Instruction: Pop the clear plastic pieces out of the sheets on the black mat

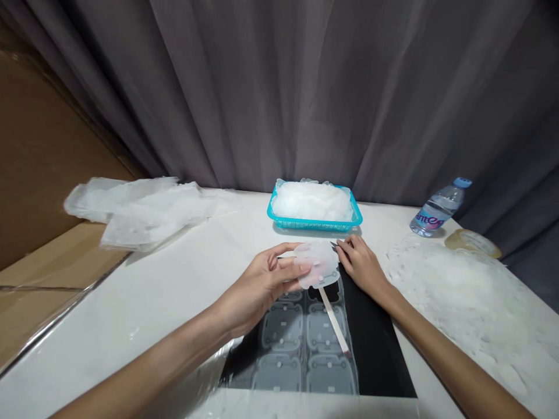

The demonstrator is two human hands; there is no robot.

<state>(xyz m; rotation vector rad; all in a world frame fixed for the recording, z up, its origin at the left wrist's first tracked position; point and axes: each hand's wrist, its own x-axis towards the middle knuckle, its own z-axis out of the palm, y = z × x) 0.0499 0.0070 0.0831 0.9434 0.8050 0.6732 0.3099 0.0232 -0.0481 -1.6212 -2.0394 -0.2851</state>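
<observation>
My left hand [262, 279] pinches a thin, translucent white plastic piece [321, 262] with a wavy outline between thumb and fingers. Just to its right, my right hand [361, 265] has its fingers closed on a small dark pointed tool [334, 246]; two points seem to show, like tweezers. Below both hands lies a clear sheet [283, 329] with several similar cut-out shapes, on a black mat [375, 349]. A narrow white stick [334, 321] with a reddish end rests slantwise on the sheet, its upper end hidden behind the held piece.
A turquoise basket [314, 224] heaped with white pieces stands at the back. Translucent sheets [148, 209] lie at left beside cardboard [52, 244]. On the right are a water bottle [439, 209], a round yellowish item [474, 241] and a spread of translucent scraps [476, 297].
</observation>
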